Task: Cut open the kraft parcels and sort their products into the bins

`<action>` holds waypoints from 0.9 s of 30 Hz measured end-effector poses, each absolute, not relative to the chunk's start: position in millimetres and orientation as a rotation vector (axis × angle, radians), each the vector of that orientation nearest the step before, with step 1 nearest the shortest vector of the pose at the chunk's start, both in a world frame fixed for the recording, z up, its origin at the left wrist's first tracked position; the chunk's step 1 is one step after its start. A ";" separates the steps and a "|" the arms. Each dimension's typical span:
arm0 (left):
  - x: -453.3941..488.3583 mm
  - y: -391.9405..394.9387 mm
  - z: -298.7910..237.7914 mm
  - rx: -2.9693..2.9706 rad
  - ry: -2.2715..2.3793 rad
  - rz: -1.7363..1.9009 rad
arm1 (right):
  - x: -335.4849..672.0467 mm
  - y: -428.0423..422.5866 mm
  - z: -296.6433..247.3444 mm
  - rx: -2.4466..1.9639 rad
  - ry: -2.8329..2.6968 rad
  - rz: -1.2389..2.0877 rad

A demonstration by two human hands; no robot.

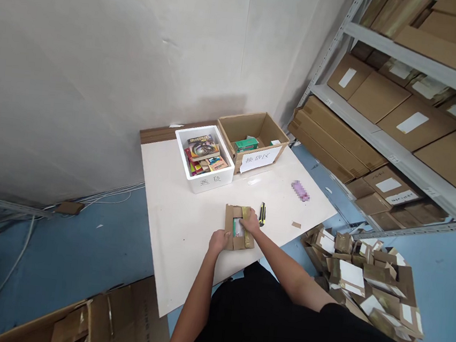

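A small brown cardboard parcel (237, 229) lies partly opened on the white table (176, 209), showing something white and green inside. My left hand (218, 241) grips its near left corner, fingers curled on the edge. My right hand (250, 221) rests on the parcel's top right, fingers bent over the taped flap. A black and yellow utility knife (262, 214) lies just right of the parcel.
A white foam box (202, 182) of colourful packs and an open cardboard box (255, 136) with a paper label stand at the table's far side. A purple item (300, 191) lies at right. Torn packaging (367, 276) is piled on the floor; shelves of cartons (397, 123) stand right.
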State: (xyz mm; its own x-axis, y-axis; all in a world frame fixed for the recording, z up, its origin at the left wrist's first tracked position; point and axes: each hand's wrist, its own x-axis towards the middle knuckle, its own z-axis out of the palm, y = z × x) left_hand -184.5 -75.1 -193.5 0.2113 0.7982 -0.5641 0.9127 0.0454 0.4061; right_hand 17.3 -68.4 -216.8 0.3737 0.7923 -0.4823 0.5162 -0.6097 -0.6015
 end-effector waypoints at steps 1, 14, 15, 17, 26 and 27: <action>-187.1 -77.6 -193.8 1.766 1.603 -0.208 | 12.3 -55.1 -215.6 -2.381 -1.196 1.042; -205.3 -100.7 -205.9 1.673 1.744 -0.143 | 45.8 -46.2 -213.4 -1.982 -1.102 1.323; -205.8 -100.1 -206.0 1.669 1.747 -0.123 | 48.8 -55.8 -217.3 -1.900 -1.052 1.315; -203.0 -99.6 -205.7 1.708 1.797 -0.016 | 52.9 -76.7 -227.7 -1.828 -0.965 1.194; -157.5 -114.9 -205.2 2.106 1.365 0.178 | 44.1 -130.7 -247.5 -2.112 -1.794 0.471; -158.5 -116.2 -206.1 2.081 1.348 0.195 | 41.3 -128.0 -243.9 -2.125 -1.864 0.477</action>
